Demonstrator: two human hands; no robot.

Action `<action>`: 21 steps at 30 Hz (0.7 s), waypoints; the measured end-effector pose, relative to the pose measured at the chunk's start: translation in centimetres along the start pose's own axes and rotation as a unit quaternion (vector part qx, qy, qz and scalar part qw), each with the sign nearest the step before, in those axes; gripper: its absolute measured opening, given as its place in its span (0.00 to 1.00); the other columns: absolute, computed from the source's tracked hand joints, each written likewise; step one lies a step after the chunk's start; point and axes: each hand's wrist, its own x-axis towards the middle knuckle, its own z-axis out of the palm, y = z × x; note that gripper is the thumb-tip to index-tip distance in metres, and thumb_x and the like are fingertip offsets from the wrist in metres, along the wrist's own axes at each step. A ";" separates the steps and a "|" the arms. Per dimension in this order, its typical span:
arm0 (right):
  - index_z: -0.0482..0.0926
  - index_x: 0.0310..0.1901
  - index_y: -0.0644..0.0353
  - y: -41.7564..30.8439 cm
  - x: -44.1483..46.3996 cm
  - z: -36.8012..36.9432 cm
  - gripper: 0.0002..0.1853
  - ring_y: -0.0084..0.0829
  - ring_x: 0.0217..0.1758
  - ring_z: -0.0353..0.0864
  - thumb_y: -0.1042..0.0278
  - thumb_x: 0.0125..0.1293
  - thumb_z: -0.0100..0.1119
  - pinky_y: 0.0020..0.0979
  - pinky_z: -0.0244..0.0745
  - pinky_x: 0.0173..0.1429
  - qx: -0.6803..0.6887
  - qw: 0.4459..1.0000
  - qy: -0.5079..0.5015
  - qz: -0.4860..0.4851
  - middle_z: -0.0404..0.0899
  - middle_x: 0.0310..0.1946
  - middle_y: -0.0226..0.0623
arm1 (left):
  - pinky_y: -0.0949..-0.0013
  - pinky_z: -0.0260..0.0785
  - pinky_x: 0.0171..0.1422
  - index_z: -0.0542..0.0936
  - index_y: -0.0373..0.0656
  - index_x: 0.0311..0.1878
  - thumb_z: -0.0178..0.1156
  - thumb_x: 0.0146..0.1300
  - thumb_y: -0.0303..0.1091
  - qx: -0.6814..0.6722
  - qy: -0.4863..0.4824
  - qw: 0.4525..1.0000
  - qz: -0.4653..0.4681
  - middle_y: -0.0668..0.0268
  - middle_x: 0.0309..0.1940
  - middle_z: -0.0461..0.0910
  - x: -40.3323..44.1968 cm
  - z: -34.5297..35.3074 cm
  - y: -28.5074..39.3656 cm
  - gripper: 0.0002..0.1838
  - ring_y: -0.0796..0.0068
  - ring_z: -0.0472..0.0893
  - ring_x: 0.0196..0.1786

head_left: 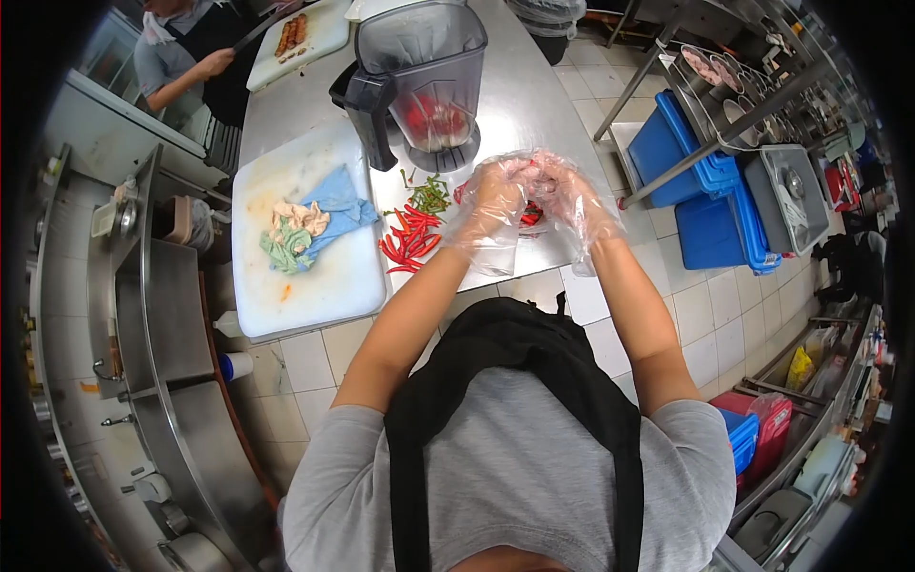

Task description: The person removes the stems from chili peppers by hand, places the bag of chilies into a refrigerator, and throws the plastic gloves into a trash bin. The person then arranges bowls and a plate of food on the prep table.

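My left hand (pixel 498 198) and my right hand (pixel 570 195), both in loose clear plastic gloves, are close together over the steel table. Their fingers are pinched, and a bit of red chili pepper (pixel 530 164) shows between them; the gloves hide most of it. Below, more red chilies (pixel 531 217) lie on the table between my wrists. To the left of my hands is a pile of whole red chilies (pixel 412 240), with a heap of green stems (pixel 429 194) just behind it. A blender jug (pixel 434 86) holding red pieces stands behind the stems, its handle facing left.
A white cutting board (pixel 257 205) with blue, green and beige cloths (pixel 329 214) lies at the left. Further back, a person (pixel 186 71) holds a knife beside a board (pixel 324 33) with browned food. Blue bins (pixel 681 148) and a steel rack stand at right.
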 end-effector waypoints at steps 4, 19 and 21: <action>0.75 0.43 0.62 -1.0 -1.7 1.2 0.10 0.27 0.35 0.76 0.66 0.64 0.58 0.28 0.73 0.44 -0.133 0.991 -0.016 -0.007 0.78 0.35 0.33 | 0.75 0.68 0.31 0.83 0.37 0.41 0.60 0.60 0.35 0.237 0.009 0.969 0.063 0.66 0.25 0.81 -0.2 -1.2 1.0 0.12 0.80 0.76 0.26; 0.75 0.38 0.62 3.0 0.5 2.0 0.04 0.27 0.32 0.75 0.72 0.65 0.56 0.26 0.70 0.38 -0.226 0.896 0.012 -0.383 0.76 0.32 0.32 | 0.76 0.71 0.42 0.79 0.31 0.41 0.58 0.59 0.26 -0.251 -0.093 0.962 -0.060 0.65 0.33 0.79 -0.9 -3.6 0.0 0.09 0.77 0.78 0.39; 0.75 0.37 0.62 2.2 -0.5 3.3 0.04 0.28 0.31 0.75 0.72 0.65 0.55 0.27 0.70 0.38 -0.321 0.810 0.034 -0.490 0.76 0.30 0.34 | 0.77 0.70 0.44 0.78 0.32 0.41 0.59 0.59 0.26 -0.304 -0.079 0.942 -0.118 0.65 0.34 0.79 -1.0 -4.9 -0.2 0.09 0.78 0.77 0.41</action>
